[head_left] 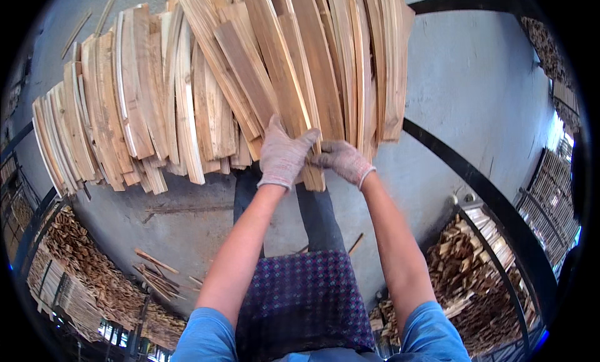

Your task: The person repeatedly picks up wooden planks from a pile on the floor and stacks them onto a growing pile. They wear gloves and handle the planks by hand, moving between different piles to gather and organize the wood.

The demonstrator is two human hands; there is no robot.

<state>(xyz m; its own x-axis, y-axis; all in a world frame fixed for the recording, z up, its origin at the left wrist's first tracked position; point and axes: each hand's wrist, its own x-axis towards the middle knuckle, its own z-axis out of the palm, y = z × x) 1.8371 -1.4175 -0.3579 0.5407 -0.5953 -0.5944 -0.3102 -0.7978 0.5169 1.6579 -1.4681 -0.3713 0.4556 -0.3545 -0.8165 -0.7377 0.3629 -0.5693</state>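
My left hand (284, 152), in a pale knitted work glove, grips the near end of a long wooden board (282, 65), its thumb lying across the top. Beside it on the right, my right hand (344, 160), gloved too, has its fingers closed on the board's right edge. A short board end (314, 179) juts toward me below the hands. The boards near my hands lie lengthwise away from me, on top of a wide row of rough boards (212, 112). A shorter darker board (247, 68) rests slanted just left of the gripped one.
The row of boards fans out to the left, ends uneven. Dark curved metal bars (487, 187) pass on the right. Stacked wood (481, 281) stands lower right, and more stacks (87, 268) lower left. Loose sticks (159, 277) lie on the grey floor (456, 93).
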